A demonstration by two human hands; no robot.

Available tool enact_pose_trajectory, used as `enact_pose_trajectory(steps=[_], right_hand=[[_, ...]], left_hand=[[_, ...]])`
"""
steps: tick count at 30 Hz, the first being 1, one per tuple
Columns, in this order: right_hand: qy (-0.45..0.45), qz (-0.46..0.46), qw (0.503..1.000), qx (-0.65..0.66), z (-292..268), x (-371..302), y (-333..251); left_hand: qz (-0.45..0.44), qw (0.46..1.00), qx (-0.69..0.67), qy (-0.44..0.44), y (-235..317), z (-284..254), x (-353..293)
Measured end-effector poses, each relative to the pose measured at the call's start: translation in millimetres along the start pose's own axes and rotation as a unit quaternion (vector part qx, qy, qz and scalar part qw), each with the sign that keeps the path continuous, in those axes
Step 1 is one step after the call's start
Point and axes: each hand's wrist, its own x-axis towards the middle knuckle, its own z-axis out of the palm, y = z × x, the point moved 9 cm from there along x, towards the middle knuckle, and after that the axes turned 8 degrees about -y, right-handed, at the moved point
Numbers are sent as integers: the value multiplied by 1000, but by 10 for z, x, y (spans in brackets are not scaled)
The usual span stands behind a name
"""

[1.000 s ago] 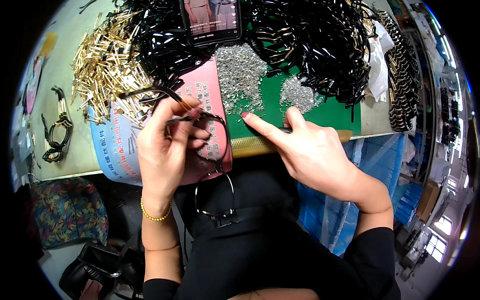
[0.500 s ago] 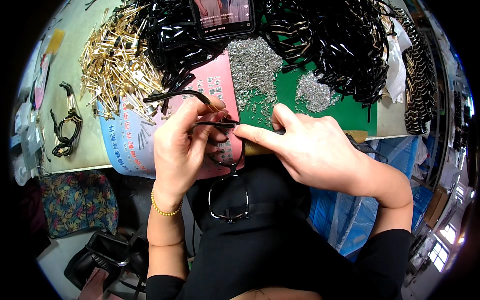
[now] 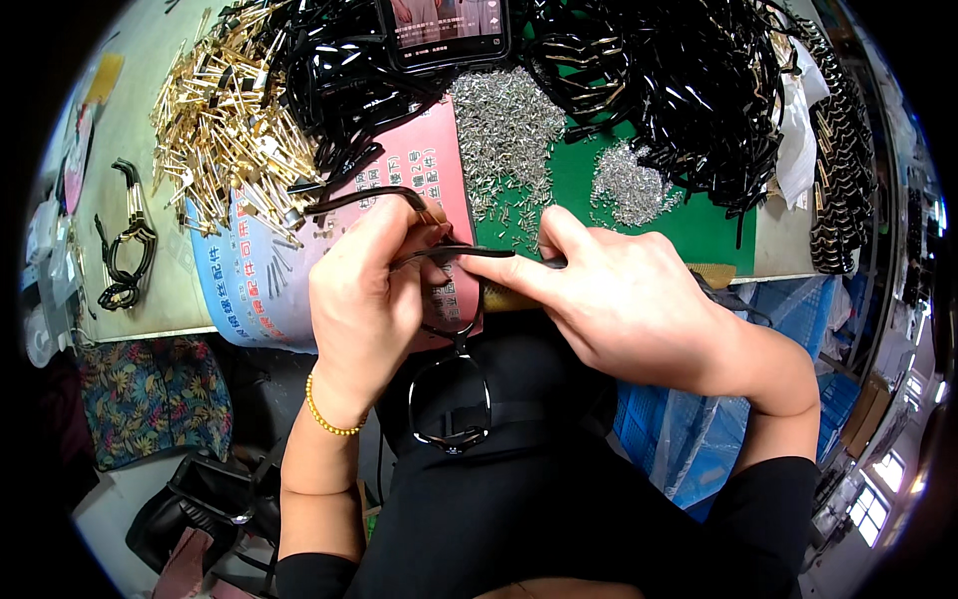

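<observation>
My left hand (image 3: 361, 285) is closed on a pair of black eyeglasses (image 3: 454, 440), pinching them near the hinge. One rim dangles below the fingers, over my dark clothing. A black temple arm with a gold part (image 3: 374, 196) sticks out up and left from the pinch; another dark temple (image 3: 484, 251) points right. My right hand (image 3: 639, 304) reaches its index finger to that temple, near the hinge. Its other fingers curl round a dark tool (image 3: 556, 263), mostly hidden by the hand. The exact contact at the hinge is hidden by my fingers.
Gold temple parts (image 3: 235, 110) lie heaped at left, and black glasses parts (image 3: 689, 110) at right. Two piles of small silver screws (image 3: 509, 130) sit on the green mat (image 3: 589, 220). A phone (image 3: 449, 40) stands at the back. Another pair of glasses (image 3: 130, 250) lies far left.
The glasses and my left hand have shifted slightly left. The temple by my right index finger now extends farther right, across that finger. Both hands keep their hold.
</observation>
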Motion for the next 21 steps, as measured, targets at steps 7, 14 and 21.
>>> enact_pose_trajectory(steps=[7, 14, 21], right_hand=[[44, 23, 998, -41, -10, 43, -21], [95, 17, 990, -105, 14, 43, -93], [159, -23, 952, -261, -31, 94, -82]], left_hand=[[-26, 997, -73, 29, -112, 16, -14], [-50, 990, -126, 29, -139, 16, -29], [-4, 998, -62, 13, -88, 13, 21]])
